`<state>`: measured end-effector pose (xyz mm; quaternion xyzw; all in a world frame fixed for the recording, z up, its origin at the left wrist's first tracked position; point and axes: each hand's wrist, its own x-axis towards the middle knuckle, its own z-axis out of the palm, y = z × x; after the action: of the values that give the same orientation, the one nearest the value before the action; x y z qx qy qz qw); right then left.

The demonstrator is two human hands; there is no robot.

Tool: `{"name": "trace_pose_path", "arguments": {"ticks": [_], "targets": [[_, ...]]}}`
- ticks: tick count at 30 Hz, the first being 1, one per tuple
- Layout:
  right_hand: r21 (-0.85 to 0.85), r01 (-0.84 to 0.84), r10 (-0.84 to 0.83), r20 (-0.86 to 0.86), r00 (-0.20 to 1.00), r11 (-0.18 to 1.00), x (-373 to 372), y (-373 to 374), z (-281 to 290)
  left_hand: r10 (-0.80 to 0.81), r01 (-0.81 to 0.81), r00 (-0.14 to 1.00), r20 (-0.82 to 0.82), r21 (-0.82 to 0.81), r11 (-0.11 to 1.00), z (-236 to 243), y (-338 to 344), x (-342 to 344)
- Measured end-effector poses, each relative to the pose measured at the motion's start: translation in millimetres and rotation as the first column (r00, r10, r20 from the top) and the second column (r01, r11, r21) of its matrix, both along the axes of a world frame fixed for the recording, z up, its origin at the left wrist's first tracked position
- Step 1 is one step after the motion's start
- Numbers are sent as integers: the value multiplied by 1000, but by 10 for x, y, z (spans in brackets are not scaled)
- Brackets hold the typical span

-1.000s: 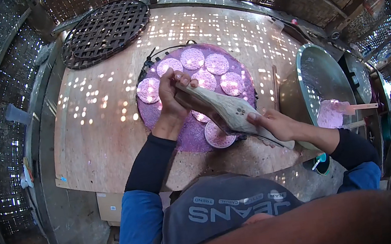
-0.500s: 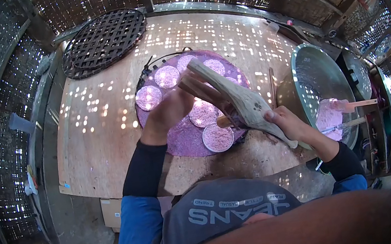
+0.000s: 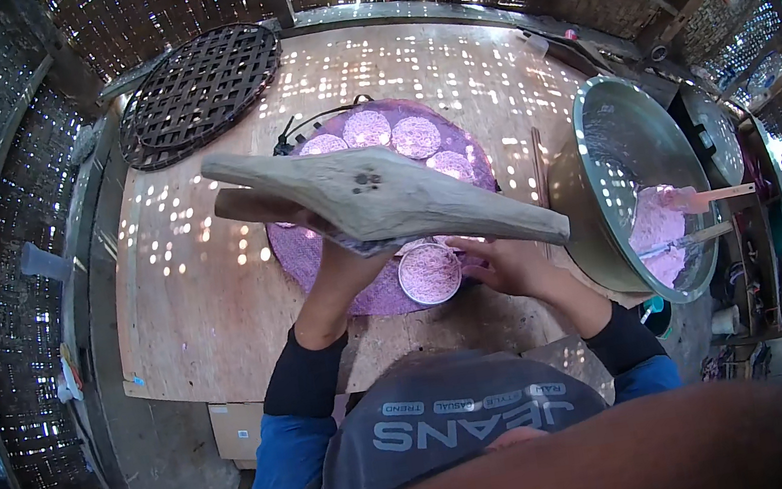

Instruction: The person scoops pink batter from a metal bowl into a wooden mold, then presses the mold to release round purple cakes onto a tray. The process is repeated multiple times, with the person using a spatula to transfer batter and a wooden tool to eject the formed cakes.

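A wooden press [image 3: 383, 190] with long pale handles lies crosswise above the mat. My left hand [image 3: 346, 269] supports it from below, its fingers partly hidden by the wood. At the right side of a round mould [image 3: 431, 273] filled with fine pink strands is my right hand [image 3: 512, 265], fingers and thumb apart, the tips close to the rim. Whether they touch it I cannot tell. Under the press a round purple mat [image 3: 305, 262] carries several discs of pink strands [image 3: 366, 130], some partly covered by the press.
The mat lies on a wooden tabletop [image 3: 188, 305]. At its right stands a big metal basin [image 3: 593, 174] holding pink dough [image 3: 655, 220] and a spatula with a pink handle [image 3: 707, 196]. Dark woven racks [image 3: 201, 91] rest at the far left. A cardboard box [image 3: 242, 431] sits below the near edge.
The press has swung from steeply tilted to nearly crosswise and moved left. My right hand has left its handle and come down beside the mould. My left hand is now under the press.
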<state>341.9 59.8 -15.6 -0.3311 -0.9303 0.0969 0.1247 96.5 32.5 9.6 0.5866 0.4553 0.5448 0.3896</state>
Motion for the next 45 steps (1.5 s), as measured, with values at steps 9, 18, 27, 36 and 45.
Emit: {"name": "trace_pose_path", "arguments": {"ticks": [9, 18, 27, 36, 45], "targets": [[59, 16, -19, 47, 999, 998, -98, -20, -53, 25, -26, 1000, -17, -62, 998, -101, -40, -51], [-303, 113, -114, 16, 993, 946, -78, -24, 59, 84, -48, 982, 171, -202, 978, 15, -51, -44], [9, 127, -127, 72, 989, 992, -200, -65, -86, 107, -75, 962, 250, -134, 988, -43, -3, -40], [2, 177, -176, 103, 979, 984, -273, -39, 21, 136, -92, 952, 274, -167, 982, -7, -27, -57], [-128, 32, -22, 79, 997, 991, -269, -110, -160, 211, -148, 900, 382, -190, 971, 136, -51, -119]]}}
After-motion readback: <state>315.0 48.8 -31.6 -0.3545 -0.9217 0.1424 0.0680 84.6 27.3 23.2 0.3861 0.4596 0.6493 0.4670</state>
